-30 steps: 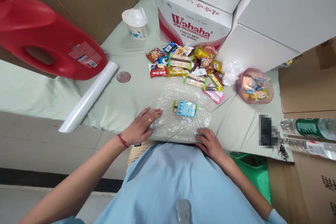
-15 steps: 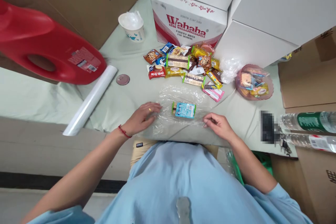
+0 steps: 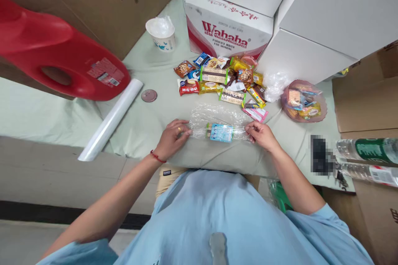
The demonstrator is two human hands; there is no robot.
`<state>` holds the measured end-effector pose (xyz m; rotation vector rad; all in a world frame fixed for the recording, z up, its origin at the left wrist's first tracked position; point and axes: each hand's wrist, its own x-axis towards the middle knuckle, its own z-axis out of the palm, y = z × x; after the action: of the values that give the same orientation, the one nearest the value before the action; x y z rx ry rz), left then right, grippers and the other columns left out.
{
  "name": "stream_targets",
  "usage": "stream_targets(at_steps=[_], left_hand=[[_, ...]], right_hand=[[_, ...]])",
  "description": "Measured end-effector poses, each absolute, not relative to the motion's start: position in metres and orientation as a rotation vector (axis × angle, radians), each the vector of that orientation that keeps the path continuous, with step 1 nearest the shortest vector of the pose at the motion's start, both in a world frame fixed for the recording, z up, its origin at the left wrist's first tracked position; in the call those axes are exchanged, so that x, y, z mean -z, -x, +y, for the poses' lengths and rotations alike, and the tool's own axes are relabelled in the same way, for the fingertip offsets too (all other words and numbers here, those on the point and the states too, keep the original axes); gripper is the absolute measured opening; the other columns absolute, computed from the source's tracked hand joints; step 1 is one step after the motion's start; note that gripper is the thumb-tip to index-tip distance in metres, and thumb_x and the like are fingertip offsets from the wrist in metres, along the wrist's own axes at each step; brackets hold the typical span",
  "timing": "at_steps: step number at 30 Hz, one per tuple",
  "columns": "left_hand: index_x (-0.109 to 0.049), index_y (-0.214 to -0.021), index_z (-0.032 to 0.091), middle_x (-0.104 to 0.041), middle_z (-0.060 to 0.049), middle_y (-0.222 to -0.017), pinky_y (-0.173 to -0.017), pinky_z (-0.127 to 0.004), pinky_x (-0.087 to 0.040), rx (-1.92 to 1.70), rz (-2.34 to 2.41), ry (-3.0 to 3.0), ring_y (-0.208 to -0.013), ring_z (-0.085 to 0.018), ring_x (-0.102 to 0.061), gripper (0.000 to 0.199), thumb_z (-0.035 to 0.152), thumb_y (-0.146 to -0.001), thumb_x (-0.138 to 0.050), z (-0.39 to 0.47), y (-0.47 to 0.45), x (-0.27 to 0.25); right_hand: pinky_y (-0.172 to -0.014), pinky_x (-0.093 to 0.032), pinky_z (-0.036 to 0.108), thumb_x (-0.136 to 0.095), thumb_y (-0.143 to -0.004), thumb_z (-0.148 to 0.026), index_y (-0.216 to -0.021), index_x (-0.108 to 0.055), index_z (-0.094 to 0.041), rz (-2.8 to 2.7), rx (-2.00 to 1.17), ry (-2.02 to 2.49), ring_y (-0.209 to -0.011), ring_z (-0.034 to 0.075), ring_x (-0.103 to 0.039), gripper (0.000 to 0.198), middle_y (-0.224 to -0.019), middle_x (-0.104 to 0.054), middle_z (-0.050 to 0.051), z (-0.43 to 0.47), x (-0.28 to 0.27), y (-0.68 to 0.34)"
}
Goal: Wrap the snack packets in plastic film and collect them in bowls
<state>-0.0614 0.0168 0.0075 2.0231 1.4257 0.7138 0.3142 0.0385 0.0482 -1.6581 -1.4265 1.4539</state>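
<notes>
A sheet of clear plastic wrap (image 3: 214, 112) lies on the table, its near part folded up over a small group of snack packets (image 3: 221, 132), one blue and one with green ends. At the left end of the wrap, my left hand (image 3: 173, 137) pinches the film between thumb and fingers; it wears a ring and a red cord bracelet. My right hand (image 3: 261, 134) grips the film's right end with curled fingers. Between the two hands the film is drawn across the packets.
Behind the wrap lies a pile of wrapped snacks (image 3: 220, 78). A pink bowl (image 3: 323, 107) of snacks stands at right, near bottles (image 3: 370, 149). Leftward are a plastic film roll (image 3: 112, 120), a round lid (image 3: 149, 95), a paper cup (image 3: 166, 43) and a red jug (image 3: 71, 58).
The near edge of the plastic wrap has been lifted and folded away from me over the snack packets. Both hands have closed on its ends, and the view has shifted slightly.
</notes>
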Motion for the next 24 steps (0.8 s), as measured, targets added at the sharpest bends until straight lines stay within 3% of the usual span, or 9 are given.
stream_targets(at_steps=[2,5,9,13,15,18,21,24], left_hand=[[-0.065,-0.080,0.023,-0.076,-0.007,-0.092,-0.111,-0.049,-0.046,-0.763,1.537,-1.964,-0.119,-0.028,-0.065,0.030,0.044,-0.097,-0.052,0.029,0.054,-0.003],[-0.067,-0.090,0.022,-0.073,-0.010,-0.104,-0.110,-0.051,-0.045,-0.789,1.728,-1.915,-0.124,-0.032,-0.059,0.023,0.043,-0.090,-0.060,0.042,0.048,0.003],[-0.065,-0.105,0.020,-0.065,-0.014,-0.118,-0.113,-0.054,-0.040,-1.013,2.042,-1.811,-0.127,-0.034,-0.054,0.025,0.039,-0.089,-0.062,0.043,0.054,-0.003],[-0.063,-0.111,0.018,-0.062,-0.016,-0.116,-0.108,-0.055,-0.040,-1.349,2.306,-1.798,-0.121,-0.034,-0.055,0.022,0.029,-0.092,-0.059,0.020,0.061,-0.030],[-0.064,-0.110,0.020,-0.065,-0.013,-0.110,-0.102,-0.052,-0.043,-1.447,2.218,-2.000,-0.111,-0.031,-0.059,0.019,0.023,-0.092,-0.059,0.003,0.051,-0.044],[-0.067,-0.109,0.024,-0.072,-0.006,-0.100,-0.091,-0.043,-0.045,-1.226,1.725,-2.402,-0.098,-0.024,-0.065,0.022,0.015,-0.093,-0.055,-0.014,0.016,-0.055],[-0.068,-0.121,0.025,-0.076,-0.007,-0.115,-0.085,-0.041,-0.044,-0.863,1.469,-2.505,-0.105,-0.024,-0.065,0.031,0.017,-0.098,-0.050,-0.018,-0.028,-0.049],[-0.066,-0.132,0.022,-0.072,-0.008,-0.131,-0.088,-0.043,-0.043,-0.618,1.500,-2.521,-0.113,-0.026,-0.063,0.036,0.020,-0.102,-0.046,-0.011,-0.058,-0.034]], right_hand=[[-0.048,-0.037,0.025,-0.065,-0.082,-0.054,-0.086,-0.065,-0.020,-1.539,-1.297,1.731,-0.048,0.012,-0.049,0.035,-0.065,-0.061,-0.002,0.044,-0.039,-0.317],[-0.058,-0.039,0.027,-0.057,-0.087,-0.042,-0.088,-0.070,-0.019,-1.778,-1.022,1.824,-0.058,0.015,-0.054,0.026,-0.066,-0.063,0.000,0.046,-0.031,-0.318],[-0.069,-0.042,0.030,-0.051,-0.096,-0.036,-0.100,-0.072,-0.019,-2.039,-0.717,1.994,-0.076,0.021,-0.063,0.027,-0.086,-0.073,0.006,0.041,-0.040,-0.319],[-0.082,-0.046,0.035,-0.049,-0.103,-0.040,-0.112,-0.072,-0.018,-2.197,-0.256,2.024,-0.100,0.028,-0.063,0.033,-0.108,-0.072,0.014,0.042,-0.067,-0.319],[-0.091,-0.045,0.037,-0.046,-0.105,-0.038,-0.114,-0.071,-0.017,-2.256,-0.167,1.909,-0.107,0.029,-0.061,0.034,-0.112,-0.071,0.015,0.051,-0.078,-0.313],[-0.096,-0.044,0.037,-0.045,-0.105,-0.033,-0.117,-0.070,-0.016,-2.403,-0.209,1.782,-0.111,0.029,-0.059,0.032,-0.114,-0.070,0.014,0.075,-0.083,-0.292],[-0.095,-0.044,0.038,-0.052,-0.101,-0.027,-0.126,-0.065,-0.013,-2.559,-0.289,1.779,-0.115,0.032,-0.058,0.032,-0.122,-0.069,0.017,0.098,-0.073,-0.260],[-0.098,-0.043,0.040,-0.058,-0.097,-0.026,-0.143,-0.053,-0.009,-2.645,-0.299,1.796,-0.122,0.035,-0.054,0.050,-0.132,-0.065,0.021,0.111,-0.058,-0.231]])
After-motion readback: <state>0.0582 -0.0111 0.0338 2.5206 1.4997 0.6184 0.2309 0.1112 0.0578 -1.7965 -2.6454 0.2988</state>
